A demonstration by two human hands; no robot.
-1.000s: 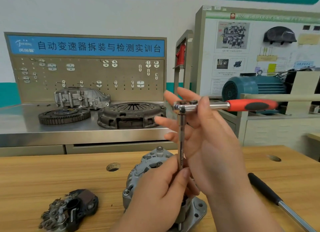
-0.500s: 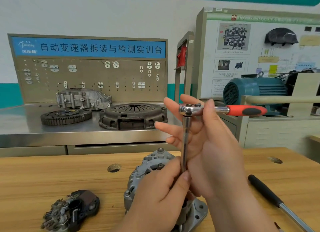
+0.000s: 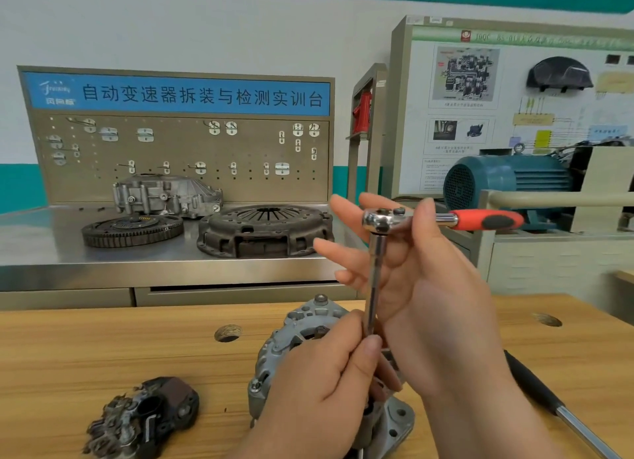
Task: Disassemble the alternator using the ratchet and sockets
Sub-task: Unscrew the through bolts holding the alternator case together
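Observation:
A grey alternator [image 3: 302, 325] stands on the wooden bench [image 3: 103, 349], partly hidden by my hands. A chrome extension bar [image 3: 375, 280] rises upright from it to the head of a ratchet [image 3: 380, 218], whose red handle [image 3: 487, 220] points right. My left hand [image 3: 319, 390] pinches the bar's lower end just above the alternator. My right hand [image 3: 439, 304] holds the ratchet head, thumb over its neck and fingers stretched out behind the bar. The socket end is hidden.
A removed dark rectifier part [image 3: 147, 417] lies front left. A black-handled chrome bar [image 3: 535, 386] lies at the right. The bench has round holes [image 3: 228, 332]. Behind, a steel bench carries a clutch cover [image 3: 264, 229] and flywheel [image 3: 132, 227]. A blue motor [image 3: 507, 181] stands back right.
The red handle has swung a little and looks shorter now. Both hands keep their hold on the bar and ratchet head.

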